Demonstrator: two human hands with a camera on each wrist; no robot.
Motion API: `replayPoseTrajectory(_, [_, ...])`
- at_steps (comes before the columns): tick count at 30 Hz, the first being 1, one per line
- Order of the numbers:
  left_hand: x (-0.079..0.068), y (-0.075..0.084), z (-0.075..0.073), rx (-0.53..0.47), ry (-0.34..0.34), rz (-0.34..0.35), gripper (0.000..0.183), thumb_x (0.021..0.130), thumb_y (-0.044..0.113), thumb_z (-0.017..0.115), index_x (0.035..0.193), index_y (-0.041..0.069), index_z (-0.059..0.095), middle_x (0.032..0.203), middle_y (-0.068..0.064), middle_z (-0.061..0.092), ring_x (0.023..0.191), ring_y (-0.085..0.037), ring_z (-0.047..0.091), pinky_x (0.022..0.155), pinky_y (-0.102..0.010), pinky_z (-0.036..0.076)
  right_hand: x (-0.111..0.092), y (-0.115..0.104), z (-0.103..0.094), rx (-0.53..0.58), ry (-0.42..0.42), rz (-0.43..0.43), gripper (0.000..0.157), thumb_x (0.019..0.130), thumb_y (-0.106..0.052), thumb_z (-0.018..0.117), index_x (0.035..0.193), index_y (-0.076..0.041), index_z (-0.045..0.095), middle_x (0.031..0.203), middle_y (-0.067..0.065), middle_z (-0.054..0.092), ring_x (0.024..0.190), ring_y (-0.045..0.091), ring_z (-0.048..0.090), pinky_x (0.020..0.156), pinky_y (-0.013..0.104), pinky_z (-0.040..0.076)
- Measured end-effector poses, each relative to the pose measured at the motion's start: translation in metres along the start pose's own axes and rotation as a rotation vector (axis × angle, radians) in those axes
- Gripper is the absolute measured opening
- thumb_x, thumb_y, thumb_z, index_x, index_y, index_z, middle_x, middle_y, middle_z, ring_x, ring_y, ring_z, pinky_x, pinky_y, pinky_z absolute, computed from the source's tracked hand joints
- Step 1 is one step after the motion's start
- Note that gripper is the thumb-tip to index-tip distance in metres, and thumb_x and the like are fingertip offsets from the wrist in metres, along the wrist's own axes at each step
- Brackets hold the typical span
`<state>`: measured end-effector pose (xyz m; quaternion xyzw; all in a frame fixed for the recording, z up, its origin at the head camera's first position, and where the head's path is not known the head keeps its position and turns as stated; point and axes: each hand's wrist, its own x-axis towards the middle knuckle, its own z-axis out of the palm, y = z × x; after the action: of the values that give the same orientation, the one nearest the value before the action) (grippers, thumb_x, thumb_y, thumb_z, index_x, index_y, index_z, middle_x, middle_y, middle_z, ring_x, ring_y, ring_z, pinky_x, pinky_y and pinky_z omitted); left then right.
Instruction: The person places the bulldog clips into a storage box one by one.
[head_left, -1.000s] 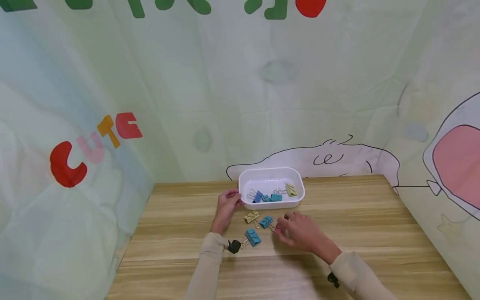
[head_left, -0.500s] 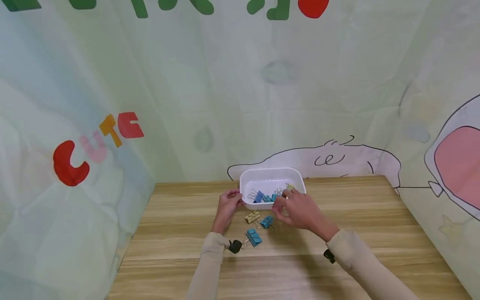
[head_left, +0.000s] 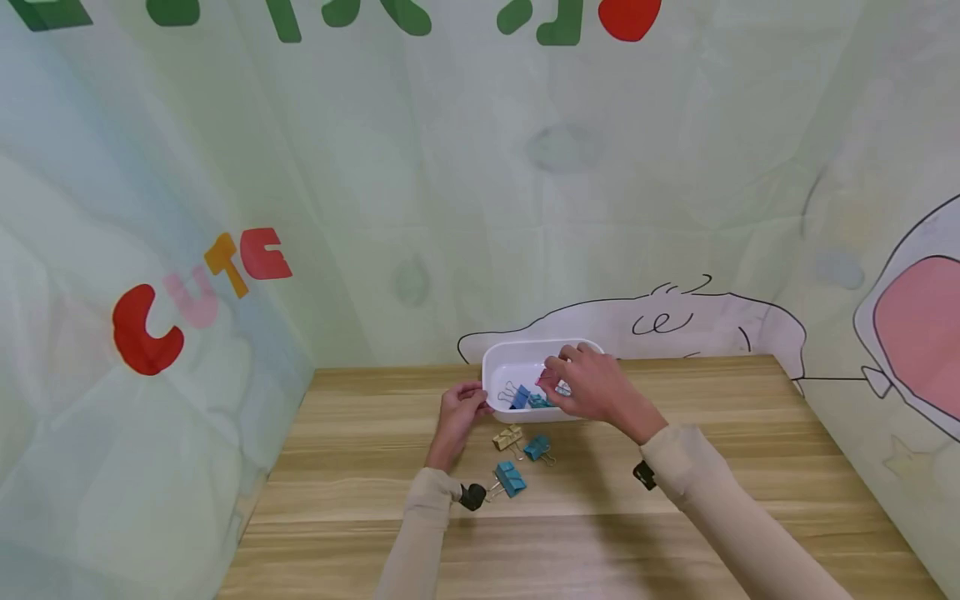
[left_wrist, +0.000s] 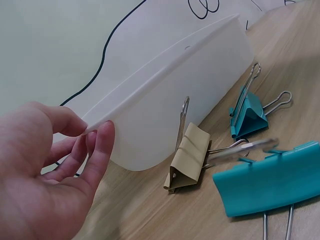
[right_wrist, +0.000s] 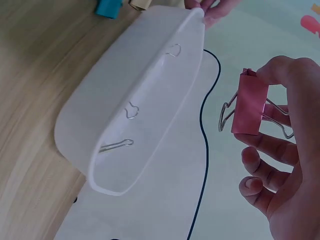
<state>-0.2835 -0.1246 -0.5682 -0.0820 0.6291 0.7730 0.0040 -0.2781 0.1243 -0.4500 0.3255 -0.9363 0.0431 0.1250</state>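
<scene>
My right hand (head_left: 588,385) is over the white plastic bin (head_left: 517,414). Between thumb and fingers it pinches a pink binder clip (right_wrist: 250,104), whose wire handles stick out to both sides. At the bin's left end, my left hand (left_wrist: 60,160) pinches the rim between thumb and fingertips. Inside the bin lie a blue binder clip (head_left: 519,397) and a teal binder clip (head_left: 537,402); my right hand hides other contents in the head view. In front of the bin, a beige binder clip (left_wrist: 189,157) and two teal ones, one nearer the bin (left_wrist: 248,115) and a larger one (left_wrist: 270,177), lie on the wood.
The wood-grain table (head_left: 360,533) ends at the back against a printed cloth backdrop (head_left: 420,183). The bin stands near that back edge. A dark wrist camera (head_left: 472,497) on the left sleeve sits close to the larger teal clip.
My right hand has lifted the pink binder clip from the table beside the teal clip and carried it up over the bin. The left hand has stayed at the bin's rim.
</scene>
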Motion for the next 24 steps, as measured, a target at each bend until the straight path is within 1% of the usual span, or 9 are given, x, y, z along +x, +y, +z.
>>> replayPoseTrajectory(3, [0.0, 0.0, 0.0, -0.004, 0.002, 0.003, 0.033, 0.099, -0.005, 0.059, 0.128, -0.019, 0.054, 0.104, -0.017, 0.058, 0.088, -0.027, 0.066, 0.078, -0.029, 0.064, 0.008, 0.002, -0.004, 0.019, -0.002, 0.016, 0.034, 0.097, -0.045, 0.068, 0.113, -0.016, 0.074, 0.105, 0.009, 0.071, 0.088, 0.027, 0.063, 0.064, 0.04, 0.062])
replayPoseTrajectory(5, [0.0, 0.001, 0.0, -0.006, -0.001, 0.005, 0.033, 0.099, -0.004, 0.059, 0.129, -0.019, 0.054, 0.107, -0.021, 0.058, 0.089, -0.027, 0.066, 0.077, -0.028, 0.064, 0.012, 0.004, -0.006, 0.029, -0.01, 0.026, 0.033, 0.097, -0.044, 0.068, 0.113, -0.016, 0.073, 0.105, 0.009, 0.071, 0.088, 0.026, 0.062, 0.064, 0.04, 0.062])
replayPoseTrajectory(8, [-0.001, 0.0, -0.001, -0.004, -0.004, 0.0, 0.034, 0.1, -0.004, 0.059, 0.129, -0.018, 0.054, 0.113, -0.026, 0.058, 0.091, -0.03, 0.066, 0.079, -0.029, 0.064, 0.018, 0.005, -0.006, 0.04, -0.034, 0.039, 0.032, 0.097, -0.044, 0.069, 0.112, -0.016, 0.073, 0.106, 0.008, 0.071, 0.089, 0.026, 0.061, 0.067, 0.038, 0.062])
replayPoseTrajectory(11, [-0.002, 0.0, -0.001, 0.007, -0.003, -0.011, 0.033, 0.1, -0.004, 0.059, 0.13, -0.017, 0.054, 0.115, -0.028, 0.057, 0.094, -0.032, 0.066, 0.081, -0.031, 0.064, 0.022, 0.006, -0.005, 0.044, -0.066, 0.044, 0.031, 0.097, -0.044, 0.068, 0.112, -0.017, 0.073, 0.107, 0.008, 0.07, 0.09, 0.025, 0.06, 0.068, 0.037, 0.062])
replayPoseTrajectory(15, [-0.004, 0.001, -0.001, 0.01, 0.005, -0.023, 0.032, 0.1, -0.003, 0.059, 0.13, -0.016, 0.055, 0.113, -0.025, 0.058, 0.094, -0.031, 0.066, 0.082, -0.031, 0.064, 0.027, 0.007, -0.003, 0.053, -0.083, 0.053, 0.03, 0.097, -0.043, 0.068, 0.112, -0.018, 0.073, 0.107, 0.007, 0.07, 0.091, 0.026, 0.059, 0.067, 0.037, 0.061])
replayPoseTrajectory(20, [-0.003, 0.0, -0.001, -0.014, -0.007, -0.004, 0.033, 0.1, -0.004, 0.059, 0.129, -0.019, 0.053, 0.109, -0.021, 0.059, 0.087, -0.026, 0.067, 0.079, -0.029, 0.064, 0.033, 0.009, -0.003, 0.047, -0.073, 0.062, 0.028, 0.097, -0.042, 0.068, 0.111, -0.018, 0.073, 0.105, 0.006, 0.07, 0.09, 0.025, 0.058, 0.067, 0.037, 0.06])
replayPoseTrajectory(23, [-0.001, 0.0, -0.001, -0.027, -0.019, -0.005, 0.035, 0.1, -0.005, 0.059, 0.13, -0.02, 0.052, 0.107, -0.019, 0.058, 0.084, -0.022, 0.066, 0.078, -0.029, 0.064, 0.035, 0.01, -0.005, 0.053, -0.068, 0.069, 0.03, 0.098, -0.042, 0.068, 0.112, -0.016, 0.074, 0.108, 0.008, 0.071, 0.093, 0.027, 0.059, 0.069, 0.039, 0.061])
replayPoseTrajectory(24, [0.0, 0.0, -0.002, -0.028, -0.023, -0.009, 0.035, 0.1, -0.005, 0.058, 0.131, -0.02, 0.051, 0.107, -0.019, 0.058, 0.084, -0.02, 0.066, 0.079, -0.03, 0.064, 0.035, 0.01, -0.005, 0.056, -0.069, 0.076, 0.034, 0.097, -0.044, 0.068, 0.116, -0.016, 0.073, 0.111, 0.009, 0.07, 0.095, 0.028, 0.06, 0.071, 0.041, 0.062])
